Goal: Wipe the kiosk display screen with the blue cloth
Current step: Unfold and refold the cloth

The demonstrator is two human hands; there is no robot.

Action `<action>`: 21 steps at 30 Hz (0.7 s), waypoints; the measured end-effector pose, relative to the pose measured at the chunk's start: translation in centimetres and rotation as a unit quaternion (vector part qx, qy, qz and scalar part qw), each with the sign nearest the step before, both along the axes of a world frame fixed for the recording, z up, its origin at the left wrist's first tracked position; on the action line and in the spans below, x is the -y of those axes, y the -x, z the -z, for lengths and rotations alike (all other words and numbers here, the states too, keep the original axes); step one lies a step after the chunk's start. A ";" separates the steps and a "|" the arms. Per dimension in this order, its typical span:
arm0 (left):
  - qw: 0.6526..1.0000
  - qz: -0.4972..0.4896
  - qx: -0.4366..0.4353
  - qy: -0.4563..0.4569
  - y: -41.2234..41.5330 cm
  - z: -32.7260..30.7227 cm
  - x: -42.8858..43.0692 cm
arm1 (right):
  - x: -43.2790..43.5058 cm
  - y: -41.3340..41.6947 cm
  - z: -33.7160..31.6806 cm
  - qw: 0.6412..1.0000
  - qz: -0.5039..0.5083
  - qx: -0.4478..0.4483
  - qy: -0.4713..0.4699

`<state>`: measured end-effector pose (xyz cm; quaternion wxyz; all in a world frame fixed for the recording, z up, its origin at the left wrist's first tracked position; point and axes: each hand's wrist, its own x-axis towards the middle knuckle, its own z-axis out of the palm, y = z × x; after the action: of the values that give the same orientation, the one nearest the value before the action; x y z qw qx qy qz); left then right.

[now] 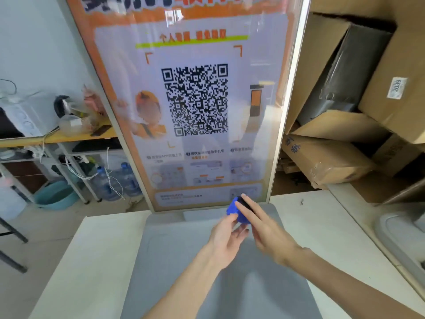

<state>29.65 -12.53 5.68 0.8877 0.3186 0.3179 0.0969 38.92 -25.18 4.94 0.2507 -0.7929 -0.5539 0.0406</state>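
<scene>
Nearest me, two bare forearms reach over a flat grey kiosk base. My left hand, palm up, cups and pinches a small, tightly bunched, bright blue cloth from below. My right hand lies across the top of it with straight fingers, gripping nothing. The cloth sits just before the screen's bottom edge; I cannot tell whether it touches. Beyond stands the tall glossy kiosk display screen, showing an orange poster with a QR code. I judge the wad could slip between my hands, and so small a bundle may only smear narrow streaks.
</scene>
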 end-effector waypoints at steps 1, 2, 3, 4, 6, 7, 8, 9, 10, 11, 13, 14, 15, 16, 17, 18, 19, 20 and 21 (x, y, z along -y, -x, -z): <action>1.000 -0.005 0.014 -0.020 0.9 -1.5 -0.4 | -0.6 1.5 -1.3 0.999 0.016 -0.030 -0.029; 0.998 -0.003 0.028 -0.048 1.8 -3.2 -0.9 | -1.2 2.9 -2.9 0.997 0.030 -0.050 -0.055; 0.996 0.003 0.034 -0.083 2.9 -4.8 -1.3 | -1.8 4.0 -4.2 0.994 0.045 -0.068 -0.078; 0.992 0.008 0.035 -0.118 4.1 -6.6 -1.8 | -2.4 4.9 -5.6 0.990 0.058 -0.087 -0.096; 0.984 0.013 0.032 -0.174 6.2 -9.9 -2.7 | -3.5 6.4 -8.7 0.981 0.076 -0.130 -0.122; 0.980 0.014 0.034 -0.197 7.2 -11.5 -3.0 | -3.9 7.1 -10.3 0.976 0.081 -0.158 -0.128; 0.976 0.010 0.038 -0.213 8.2 -13.0 -3.4 | -4.2 7.7 -11.9 0.969 0.084 -0.194 -0.129; 0.973 0.006 0.041 -0.229 9.4 -15.0 -3.8 | -4.5 8.7 -13.9 0.961 0.080 -0.231 -0.132; 0.971 0.002 0.045 -0.236 10.4 -16.5 -4.0 | -4.7 9.4 -15.5 0.953 0.071 -0.261 -0.138; 0.968 -0.001 0.045 -0.247 11.3 -18.1 -4.3 | -4.9 10.2 -17.2 0.946 0.061 -0.283 -0.146; 0.962 -0.008 0.043 -0.269 12.8 -20.9 -4.6 | -5.5 11.3 -20.4 0.932 0.061 -0.315 -0.168; 0.960 -0.012 0.044 -0.275 13.4 -22.1 -4.8 | -5.8 11.7 -21.7 0.925 0.067 -0.326 -0.181; 0.960 -0.015 0.047 -0.275 14.1 -23.3 -4.9 | -6.0 12.2 -22.9 0.919 0.074 -0.335 -0.194; 0.960 -0.018 0.049 -0.274 14.9 -24.7 -5.1 | -6.2 12.9 -24.3 0.914 0.085 -0.342 -0.204; 0.960 -0.015 0.052 -0.275 15.6 -25.8 -5.3 | -6.3 13.4 -25.4 0.908 0.099 -0.349 -0.209; 0.958 -0.006 0.056 -0.281 16.3 -26.8 -5.4 | -6.4 14.1 -26.5 0.904 0.112 -0.355 -0.212; 0.955 0.005 0.062 -0.291 16.8 -27.7 -5.6 | -6.5 14.6 -27.5 0.899 0.121 -0.360 -0.217; 0.951 0.011 0.066 -0.301 17.4 -28.6 -5.8 | -6.6 15.1 -28.6 0.895 0.126 -0.364 -0.224; 0.949 0.009 0.070 -0.307 17.9 -29.5 -6.0 | -6.6 15.5 -29.7 0.892 0.125 -0.368 -0.230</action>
<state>11.79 -6.52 35.22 0.7681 0.5708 0.2066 0.2038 23.41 -18.55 34.67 0.6152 -0.7038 -0.3124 0.1689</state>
